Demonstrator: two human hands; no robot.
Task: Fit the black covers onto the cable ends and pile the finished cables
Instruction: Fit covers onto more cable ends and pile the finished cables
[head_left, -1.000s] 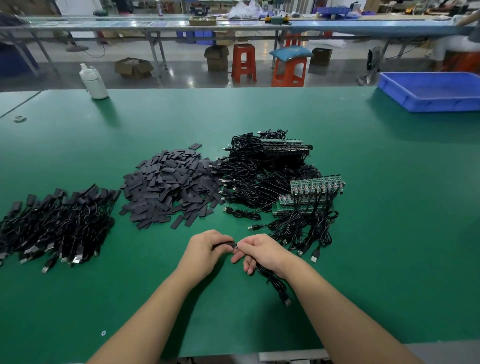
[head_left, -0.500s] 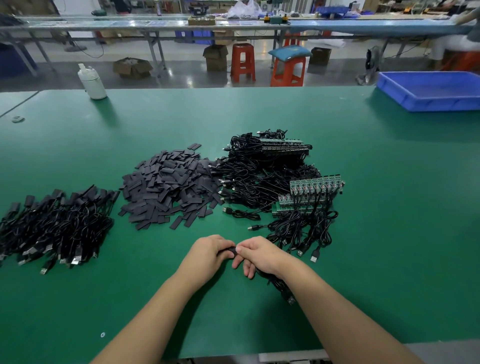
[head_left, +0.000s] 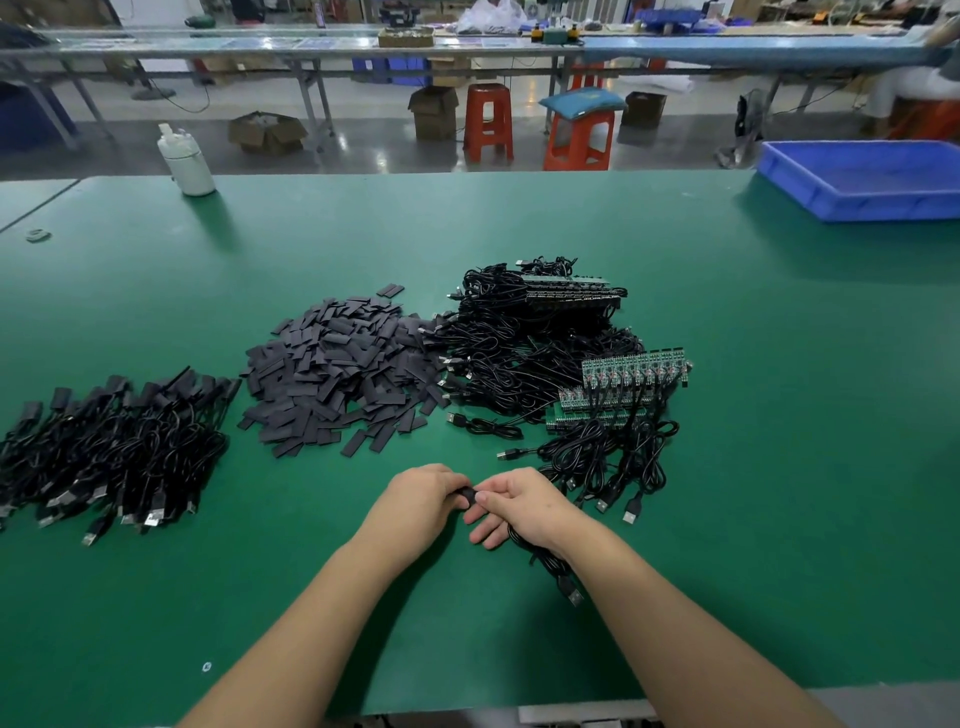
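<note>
Both hands are meeting low on the green table (head_left: 779, 415) in the head view. Curled round a black cover (head_left: 466, 494), the left hand (head_left: 422, 501) is pinching it, while the right hand (head_left: 519, 506) is gripping the cable (head_left: 550, 566) with thumb and forefinger at that same cover; whether the cover is fully seated I cannot tell. That cable is trailing under the right wrist, its plug lying on the table. Loose covers (head_left: 337, 364) are lying heaped behind the hands. Finished cables (head_left: 114, 447) are sitting piled at far left, well apart. Unfinished cables (head_left: 545, 353) with green boards (head_left: 634, 369) are lying just right of the covers. A blue tray (head_left: 857, 202) is sitting at far right and a white bottle (head_left: 187, 161) at the far edge.
</note>
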